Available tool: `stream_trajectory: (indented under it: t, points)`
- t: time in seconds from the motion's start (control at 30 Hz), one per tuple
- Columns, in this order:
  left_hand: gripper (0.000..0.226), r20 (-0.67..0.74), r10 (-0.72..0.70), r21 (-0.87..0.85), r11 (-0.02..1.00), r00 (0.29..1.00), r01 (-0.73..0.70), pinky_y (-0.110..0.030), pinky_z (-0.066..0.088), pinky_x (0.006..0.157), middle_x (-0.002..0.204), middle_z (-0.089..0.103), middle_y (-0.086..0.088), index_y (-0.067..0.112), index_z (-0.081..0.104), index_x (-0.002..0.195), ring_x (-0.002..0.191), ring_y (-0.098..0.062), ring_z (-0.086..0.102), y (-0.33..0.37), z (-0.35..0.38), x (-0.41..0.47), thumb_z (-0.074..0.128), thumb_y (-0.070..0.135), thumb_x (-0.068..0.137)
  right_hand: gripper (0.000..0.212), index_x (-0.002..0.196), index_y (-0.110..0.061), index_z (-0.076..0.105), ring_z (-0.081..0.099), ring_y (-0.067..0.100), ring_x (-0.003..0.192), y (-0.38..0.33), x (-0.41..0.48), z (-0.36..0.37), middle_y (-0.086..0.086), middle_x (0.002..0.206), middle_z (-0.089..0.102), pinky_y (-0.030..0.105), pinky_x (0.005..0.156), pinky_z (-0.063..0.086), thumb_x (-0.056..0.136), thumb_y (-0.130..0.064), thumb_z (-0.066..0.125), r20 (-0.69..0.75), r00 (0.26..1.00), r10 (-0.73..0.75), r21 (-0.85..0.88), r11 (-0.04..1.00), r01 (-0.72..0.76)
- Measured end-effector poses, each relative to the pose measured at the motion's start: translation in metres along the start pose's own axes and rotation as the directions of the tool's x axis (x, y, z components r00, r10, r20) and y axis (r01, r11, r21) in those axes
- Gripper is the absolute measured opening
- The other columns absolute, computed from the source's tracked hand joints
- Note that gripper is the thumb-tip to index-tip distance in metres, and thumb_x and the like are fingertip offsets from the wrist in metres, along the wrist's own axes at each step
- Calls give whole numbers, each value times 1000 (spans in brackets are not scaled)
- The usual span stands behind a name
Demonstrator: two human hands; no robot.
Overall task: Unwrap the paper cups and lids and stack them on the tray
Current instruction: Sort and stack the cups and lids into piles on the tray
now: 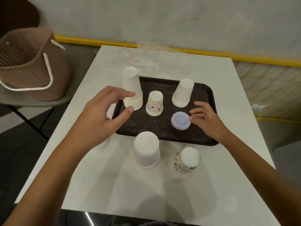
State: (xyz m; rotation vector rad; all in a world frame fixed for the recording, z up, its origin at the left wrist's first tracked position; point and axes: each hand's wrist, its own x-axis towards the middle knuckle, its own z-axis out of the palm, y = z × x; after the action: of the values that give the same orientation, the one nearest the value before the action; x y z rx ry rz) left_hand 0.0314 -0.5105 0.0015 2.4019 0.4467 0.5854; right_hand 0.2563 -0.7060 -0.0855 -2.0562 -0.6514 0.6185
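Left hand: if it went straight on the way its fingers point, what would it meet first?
The tall stack of white cups at the tray's far left corner. The left hand opens toward it, fingertips at its side; whether they touch is unclear.

Legible text, labels, brands, numbers: none.
Printed cup stack [154, 103] on the tray [162, 128]: small coloured doodle motifs on white, one orange mark on the upper wall that could be lettering but is too small to read. Second printed cup stack [185, 162] on the table [146, 185]: similar motifs, blurred, nothing readable. Red mark [120, 51] at the table's far end: a small curved stroke, unreadable as any character.
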Motion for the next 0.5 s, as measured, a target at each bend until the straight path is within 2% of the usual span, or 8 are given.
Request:
stream_trajectory:
  t: [0.1, 0.23, 0.3, 0.37, 0.5]
  points:
    - [34, -28, 73, -3, 997, 997, -74, -23, 45, 91, 110, 58, 10, 26, 59, 114, 103, 0, 53, 38, 8, -13, 53, 40, 83, 51, 130, -8, 40, 56, 21, 104, 14, -11, -17, 5, 109, 53, 26, 90, 43, 84, -1, 62, 75, 997, -30, -50, 998, 34]
    - [31, -51, 94, 0, 996, 994, -94, -6, 40, 86, 111, 53, 21, 30, 56, 113, 103, 9, 50, 84, 31, -39, 54, 39, 83, 40, 118, -14, 49, 56, 19, 103, 29, -25, -32, 3, 108, 55, 27, 94, 44, 84, 2, 62, 164, 985, -46, -33, 998, 52]
    - [31, -19, 80, -29, 996, 997, -81, -2, 35, 88, 112, 53, 24, 33, 56, 113, 106, 13, 48, 100, 51, -56, 55, 39, 83, 37, 111, -20, 50, 56, 18, 104, 36, -32, -36, 2, 107, 56, 29, 97, 45, 83, 2, 62, 201, 979, -44, -2, 999, 46]
    - [34, 25, 21, -99, 995, 999, -19, -3, 36, 89, 112, 55, 23, 39, 56, 114, 107, 10, 50, 109, 74, -70, 56, 43, 81, 39, 109, -22, 49, 56, 17, 106, 42, -39, -38, 1, 109, 56, 28, 98, 44, 83, 3, 62, 244, 968, -54, 4, 999, 54]
    - [48, 70, -180, -235, 953, 981, 191, -6, 37, 95, 118, 49, 27, 46, 47, 118, 112, 4, 49, 107, 115, -91, 59, 52, 72, 48, 117, -20, 48, 54, 15, 109, 53, -54, -37, 0, 113, 55, 20, 93, 40, 79, 2, 67, 340, 937, -81, 3, 996, 85]
